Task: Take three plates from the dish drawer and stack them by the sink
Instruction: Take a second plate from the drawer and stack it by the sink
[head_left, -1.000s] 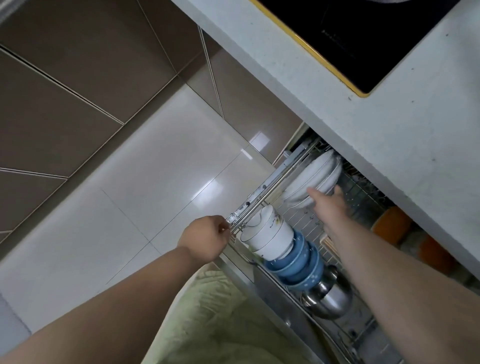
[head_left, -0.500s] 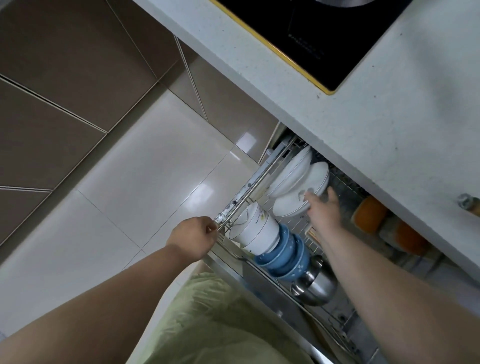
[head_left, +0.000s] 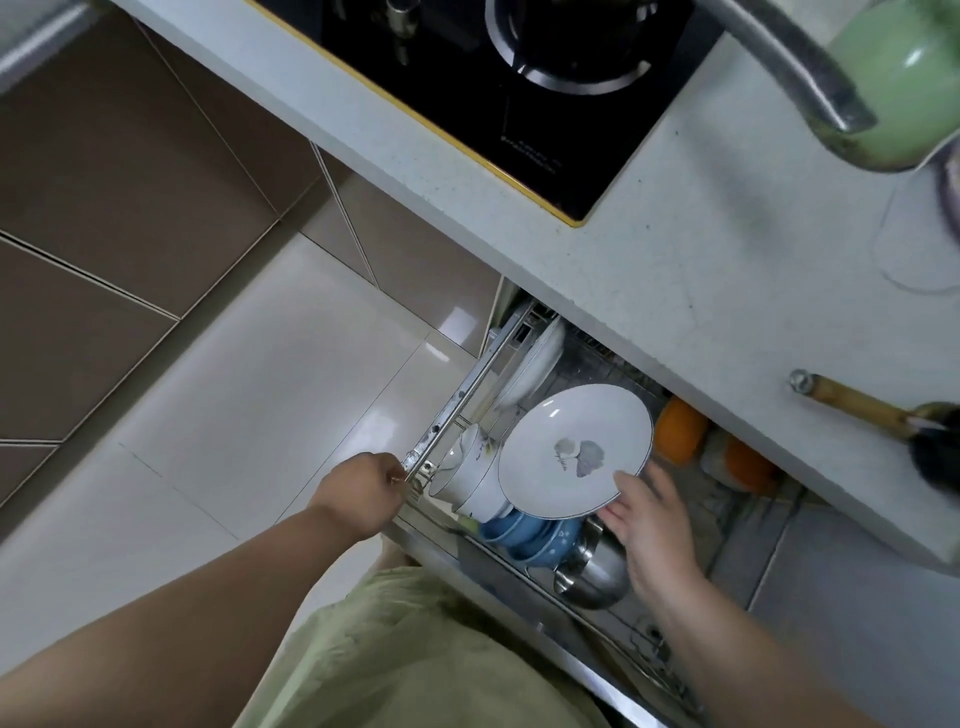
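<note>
A white plate (head_left: 574, 451) with a thin dark rim line and a grey leaf-like print in its middle is held above the open dish drawer (head_left: 457, 415), tilted so its face shows upward. The right hand (head_left: 647, 525) grips it at the lower right edge, thumb on the face and fingers underneath. Behind it, more white plates (head_left: 537, 358) stand on edge in the wire rack at the far end of the drawer. Just beside the held plate on the left are stacked white bowls (head_left: 465, 480), then blue bowls (head_left: 530, 532) lying on their sides, and a shiny steel bowl (head_left: 595, 571) nearest the person. The left hand (head_left: 363, 493) is closed on the metal rail at the drawer's near left corner. To the right, under the worktop (head_left: 675, 270), orange items (head_left: 678, 428) sit in the shadow (what they are cannot be told). On the worktop a black cooktop (head_left: 498, 78) with a yellow edge sits at the top, a wooden-handled brush (head_left: 872, 410) lies at the right, and a pale green pot (head_left: 898, 78) shows in the upper right corner, blurred.
</note>
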